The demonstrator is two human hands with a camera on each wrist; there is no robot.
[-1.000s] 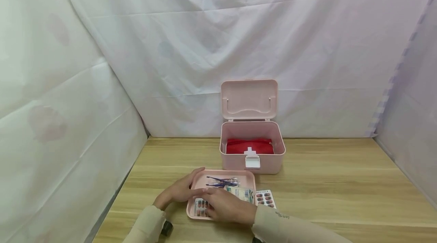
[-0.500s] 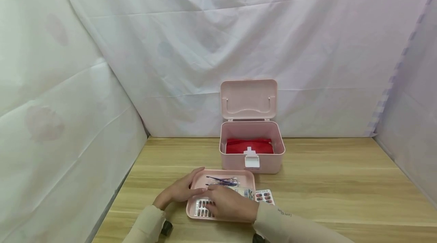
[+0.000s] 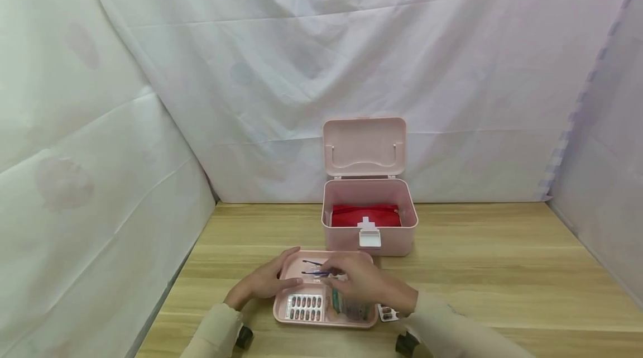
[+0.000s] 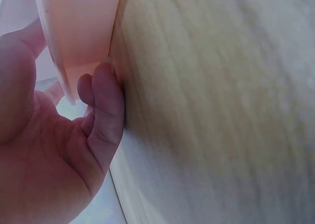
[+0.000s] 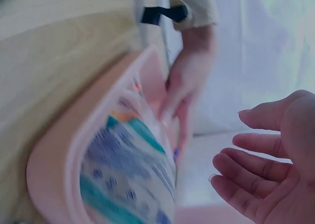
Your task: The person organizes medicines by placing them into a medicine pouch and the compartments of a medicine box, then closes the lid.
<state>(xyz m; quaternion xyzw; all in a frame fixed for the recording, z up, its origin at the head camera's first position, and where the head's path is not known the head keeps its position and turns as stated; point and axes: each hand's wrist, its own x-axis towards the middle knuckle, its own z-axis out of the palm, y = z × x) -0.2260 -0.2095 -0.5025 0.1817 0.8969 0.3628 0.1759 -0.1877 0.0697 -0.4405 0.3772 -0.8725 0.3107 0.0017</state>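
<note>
A pink divided tray (image 3: 278, 308) lies on the table. My left hand (image 3: 263, 281) grips its left side, thumb over the rim and fingers along the outer wall, as the left wrist view shows. Over the tray's right part hovers my right hand (image 3: 359, 280); in the right wrist view its fingers are loosely bent with nothing between them. A capsule blister pack (image 3: 304, 308) lies in the front left compartment. Beside it, in the front right one, is a printed plastic packet (image 5: 128, 170). Slim blue-tipped tools (image 3: 312, 273) lie in the back compartment, partly hidden by the right hand.
Behind the tray stands a pink box (image 3: 346, 240) with its lid (image 3: 365, 146) raised and a red zip pouch (image 3: 346, 216) inside. Another blister pack (image 3: 388, 313) lies on the table right of the tray, partly covered by the right forearm. White cloth (image 3: 281, 79) hangs behind.
My right hand has moved from the tray's front middle to the right and back, uncovering the capsule blister pack in the tray. The left hand has stayed in place.
</note>
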